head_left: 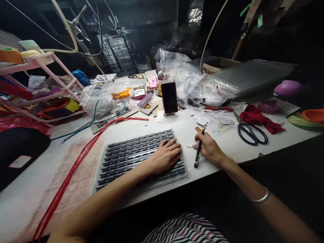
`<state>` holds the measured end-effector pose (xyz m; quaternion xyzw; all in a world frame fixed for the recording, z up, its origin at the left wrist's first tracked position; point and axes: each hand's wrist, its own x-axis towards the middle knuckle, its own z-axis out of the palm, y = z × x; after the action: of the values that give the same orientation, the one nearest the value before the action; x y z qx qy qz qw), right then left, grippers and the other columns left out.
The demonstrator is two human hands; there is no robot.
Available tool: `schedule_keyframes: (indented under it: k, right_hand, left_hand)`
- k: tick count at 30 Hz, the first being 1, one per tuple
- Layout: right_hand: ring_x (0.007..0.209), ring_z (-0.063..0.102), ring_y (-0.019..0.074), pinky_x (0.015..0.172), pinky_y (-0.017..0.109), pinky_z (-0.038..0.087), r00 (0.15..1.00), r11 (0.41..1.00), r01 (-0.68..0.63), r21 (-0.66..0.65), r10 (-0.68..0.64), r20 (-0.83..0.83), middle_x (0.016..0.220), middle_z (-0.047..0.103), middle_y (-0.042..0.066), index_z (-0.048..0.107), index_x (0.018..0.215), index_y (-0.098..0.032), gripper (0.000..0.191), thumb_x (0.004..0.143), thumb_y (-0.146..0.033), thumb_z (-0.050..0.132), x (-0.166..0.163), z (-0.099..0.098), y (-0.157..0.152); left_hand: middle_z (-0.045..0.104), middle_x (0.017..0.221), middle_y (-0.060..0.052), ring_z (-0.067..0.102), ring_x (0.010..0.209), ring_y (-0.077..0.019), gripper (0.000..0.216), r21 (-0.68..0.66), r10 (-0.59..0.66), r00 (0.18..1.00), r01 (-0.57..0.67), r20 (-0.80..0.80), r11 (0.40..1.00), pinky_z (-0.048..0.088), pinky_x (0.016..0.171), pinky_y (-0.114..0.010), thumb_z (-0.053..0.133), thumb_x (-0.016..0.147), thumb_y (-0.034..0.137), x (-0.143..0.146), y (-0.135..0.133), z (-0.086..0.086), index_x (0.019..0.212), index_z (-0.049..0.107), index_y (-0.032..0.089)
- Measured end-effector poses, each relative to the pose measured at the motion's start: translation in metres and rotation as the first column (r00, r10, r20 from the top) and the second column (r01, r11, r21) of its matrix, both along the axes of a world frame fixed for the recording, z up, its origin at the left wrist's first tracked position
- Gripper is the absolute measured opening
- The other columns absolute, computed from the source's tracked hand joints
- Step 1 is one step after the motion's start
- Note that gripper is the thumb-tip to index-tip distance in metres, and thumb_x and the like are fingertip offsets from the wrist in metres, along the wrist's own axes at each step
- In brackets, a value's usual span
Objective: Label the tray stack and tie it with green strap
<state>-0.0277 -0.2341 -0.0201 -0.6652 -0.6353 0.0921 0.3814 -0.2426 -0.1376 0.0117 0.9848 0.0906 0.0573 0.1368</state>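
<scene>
head view: left hand [168,155] rests spread on a tray [174,179]; right hand [209,147] pinches a black pen [198,152].

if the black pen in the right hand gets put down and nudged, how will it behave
The black pen likely stays stiff: its barrel shows straight. It is probably light, being slim. On the flat white table it might roll, since the barrel looks round.

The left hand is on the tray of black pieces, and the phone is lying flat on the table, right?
Not quite: the phone isn't lying flat. The head view shows it standing upright on the table. The left hand is on the tray of black pieces.
</scene>
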Motion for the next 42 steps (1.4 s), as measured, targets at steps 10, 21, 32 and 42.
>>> schedule_keyframes:
  k: [10,21,32,42]
  right_hand:
    - [0.080,0.053,0.0220,0.073,0.035,0.044,0.998,0.999,0.038,-0.014,-0.038,-0.047,0.079,0.054,0.004,0.051,0.079,-0.022,0.011,0.076,-0.027,0.061,-0.006,-0.008,-0.001]
    - [0.082,0.057,0.0169,0.074,0.030,0.044,0.913,0.990,0.134,-0.048,-0.142,-0.383,0.092,0.061,0.004,0.053,0.091,-0.020,0.018,0.087,-0.037,0.049,-0.003,-0.005,0.000]
    - [0.061,0.052,0.0129,0.056,0.027,0.044,0.890,0.998,0.052,-0.020,-0.055,-0.453,0.073,0.052,-0.001,0.048,0.081,-0.021,0.013,0.081,-0.033,0.054,-0.021,0.001,0.007]
    - [0.075,0.054,0.0210,0.070,0.035,0.042,0.999,1.000,0.012,-0.012,-0.012,-0.030,0.076,0.058,0.004,0.052,0.082,-0.021,0.006,0.078,-0.017,0.051,-0.013,-0.005,0.013]
  left_hand:
    - [0.060,0.112,-0.013,0.049,0.106,-0.0265,0.032,-0.087,0.193,0.980,-0.196,-0.043,0.977,0.033,0.090,-0.043,0.043,0.091,0.025,0.034,0.002,0.005,0.121,0.050,0.014]
    - [0.060,0.086,-0.005,0.051,0.088,-0.0217,0.003,-0.203,0.245,0.968,-0.252,-0.060,0.946,0.038,0.077,-0.036,0.056,0.082,0.019,0.065,0.013,-0.013,0.079,0.056,0.018]
    - [0.058,0.084,0.001,0.056,0.074,-0.0127,0.043,-0.561,0.315,0.944,-0.211,0.095,0.801,0.045,0.069,-0.025,0.056,0.080,0.015,0.058,0.014,-0.006,0.120,0.040,0.019]
    - [0.057,0.118,-0.011,0.048,0.116,-0.0266,0.027,-0.122,0.077,0.997,-0.076,-0.004,0.990,0.036,0.093,-0.045,0.039,0.090,0.017,0.037,0.008,0.002,0.112,0.055,0.017]
